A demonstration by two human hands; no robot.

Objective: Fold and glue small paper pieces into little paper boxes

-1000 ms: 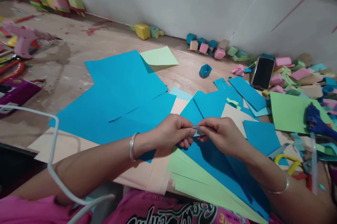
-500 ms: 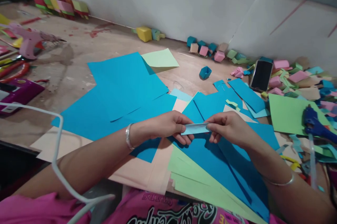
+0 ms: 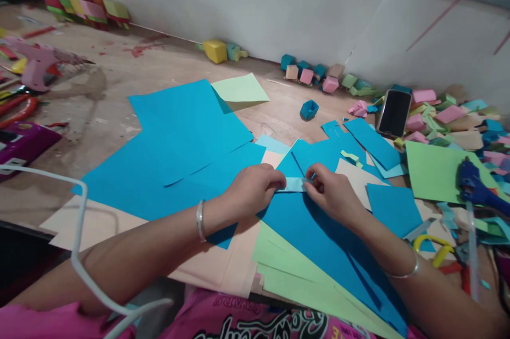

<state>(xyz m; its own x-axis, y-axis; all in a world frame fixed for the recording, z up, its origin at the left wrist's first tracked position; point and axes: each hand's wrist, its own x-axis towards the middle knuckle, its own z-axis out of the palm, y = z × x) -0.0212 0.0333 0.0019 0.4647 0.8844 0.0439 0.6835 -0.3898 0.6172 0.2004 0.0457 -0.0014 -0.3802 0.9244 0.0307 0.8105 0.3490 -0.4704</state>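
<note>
A light blue strip of folded paper (image 3: 295,185) stretches between my two hands, just over the blue sheets. My left hand (image 3: 257,185) pinches its left end, thumb and fingers closed. At the right end, my right hand (image 3: 327,186) holds it between thumb and curled fingers. Under them lie large blue paper sheets (image 3: 314,243), with light green sheets (image 3: 303,280) and peach sheets (image 3: 215,264) partly showing beneath. Beyond the hands stands a small open blue paper box (image 3: 309,109).
A phone (image 3: 394,111) leans by a heap of folded paper pieces at right. Yellow-handled scissors (image 3: 436,246) and a blue glue gun (image 3: 476,182) lie near my right forearm. A pink glue gun (image 3: 37,62) sits far left; a white cable (image 3: 82,222) crosses my left arm.
Both hands have turned palm-down and brought the strip lower and slightly left, toward the sheets. My right forearm has shifted left, uncovering more of the scissors.
</note>
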